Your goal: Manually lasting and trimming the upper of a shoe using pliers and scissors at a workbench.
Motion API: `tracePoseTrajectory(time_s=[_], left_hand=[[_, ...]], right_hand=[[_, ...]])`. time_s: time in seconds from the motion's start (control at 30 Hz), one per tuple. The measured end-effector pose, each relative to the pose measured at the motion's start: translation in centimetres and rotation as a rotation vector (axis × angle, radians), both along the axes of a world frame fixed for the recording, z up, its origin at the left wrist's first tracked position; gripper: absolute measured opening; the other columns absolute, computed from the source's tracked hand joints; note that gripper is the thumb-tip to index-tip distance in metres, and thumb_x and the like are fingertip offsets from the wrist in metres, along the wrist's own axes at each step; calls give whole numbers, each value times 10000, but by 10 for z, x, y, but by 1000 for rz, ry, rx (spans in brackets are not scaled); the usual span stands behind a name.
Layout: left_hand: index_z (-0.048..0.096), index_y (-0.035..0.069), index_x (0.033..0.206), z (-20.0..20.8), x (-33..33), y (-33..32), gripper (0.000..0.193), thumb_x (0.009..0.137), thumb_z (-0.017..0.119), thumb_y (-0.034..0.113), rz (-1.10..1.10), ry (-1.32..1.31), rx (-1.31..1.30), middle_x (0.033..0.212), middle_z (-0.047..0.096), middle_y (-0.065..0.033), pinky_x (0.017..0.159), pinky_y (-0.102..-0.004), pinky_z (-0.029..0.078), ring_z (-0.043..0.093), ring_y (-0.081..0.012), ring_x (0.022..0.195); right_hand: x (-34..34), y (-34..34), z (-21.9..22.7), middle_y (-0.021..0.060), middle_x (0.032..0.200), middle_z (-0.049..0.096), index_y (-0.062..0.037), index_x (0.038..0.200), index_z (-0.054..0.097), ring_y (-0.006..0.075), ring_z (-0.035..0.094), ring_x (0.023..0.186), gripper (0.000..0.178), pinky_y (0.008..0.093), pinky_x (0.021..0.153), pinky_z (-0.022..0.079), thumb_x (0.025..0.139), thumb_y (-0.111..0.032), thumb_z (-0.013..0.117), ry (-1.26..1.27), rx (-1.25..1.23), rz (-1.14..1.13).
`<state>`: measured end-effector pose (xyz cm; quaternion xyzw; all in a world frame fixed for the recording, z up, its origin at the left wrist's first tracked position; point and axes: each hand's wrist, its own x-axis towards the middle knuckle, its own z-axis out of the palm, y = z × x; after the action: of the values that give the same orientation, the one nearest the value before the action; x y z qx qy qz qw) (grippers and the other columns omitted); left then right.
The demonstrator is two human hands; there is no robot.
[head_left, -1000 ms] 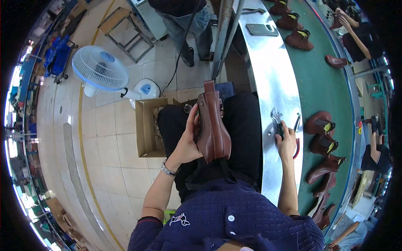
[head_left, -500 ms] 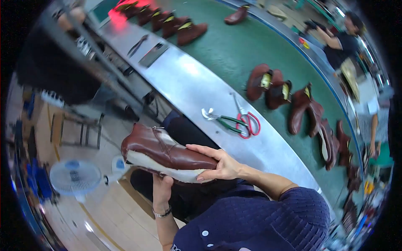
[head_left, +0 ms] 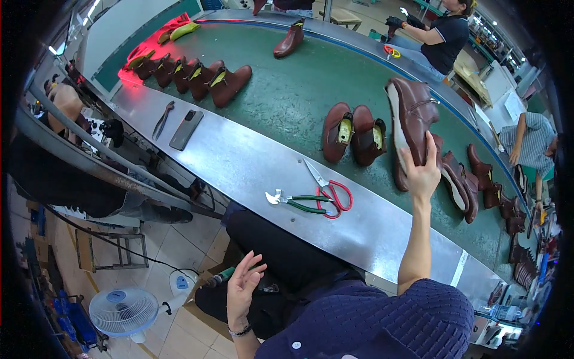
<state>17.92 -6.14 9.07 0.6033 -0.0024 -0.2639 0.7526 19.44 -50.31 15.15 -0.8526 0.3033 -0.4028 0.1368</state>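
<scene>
- Since half a second ago, the brown boot [head_left: 412,99] has gone from between both our hands, low over our lap, out to the right above the green belt [head_left: 281,84], carried by our right hand [head_left: 423,176] alone
- Our right hand grasps the boot near its lower end, fingers spread along the leather, the boot standing nearly on end with its pale sole edge toward the left and a strap on the other side
- We cannot tell whether the boot touches the belt, as it covers part of the boots behind it
- Our left hand [head_left: 242,287] has let go, its fingers loosely parted and holding nothing, raised beside our lap
- On the steel ledge [head_left: 239,155] before us lie the green-handled pincers [head_left: 286,198], their handles crossing those of the red-handled scissors [head_left: 317,173]
- Farther left on the ledge we see a dark phone [head_left: 186,130] and, just beside it, a slim dark tool [head_left: 162,121]
- Two boots with yellow linings [head_left: 338,140] stand side by side on the belt, left of the held one, and a row of boots [head_left: 230,88] stands at the belt's far left
- Below on our left we have a white fan [head_left: 122,311] near a cardboard box [head_left: 197,311]
</scene>
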Motion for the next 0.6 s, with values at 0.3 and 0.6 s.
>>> tracePoseTrajectory(time_s=[0.3,0.6], left_hand=[[431,25,1420,6,25,-24,514,944,609,106,-60,-14,32,1351,542,-139,968,-306,460,588,-210,1157],[453,22,1403,-2,16,-18,481,951,602,99,-15,90,60,1333,558,-123,981,-294,449,592,-194,1150]], right_hand=[[13,-87,-151,240,1238,574,-98,1323,534,380,545,1141,517,435,974,433,907,-399,597,478,-105,-5],[72,-34,-140,232,1097,673,-84,1361,494,381,649,1028,805,455,887,490,709,-467,771,183,480,-24]])
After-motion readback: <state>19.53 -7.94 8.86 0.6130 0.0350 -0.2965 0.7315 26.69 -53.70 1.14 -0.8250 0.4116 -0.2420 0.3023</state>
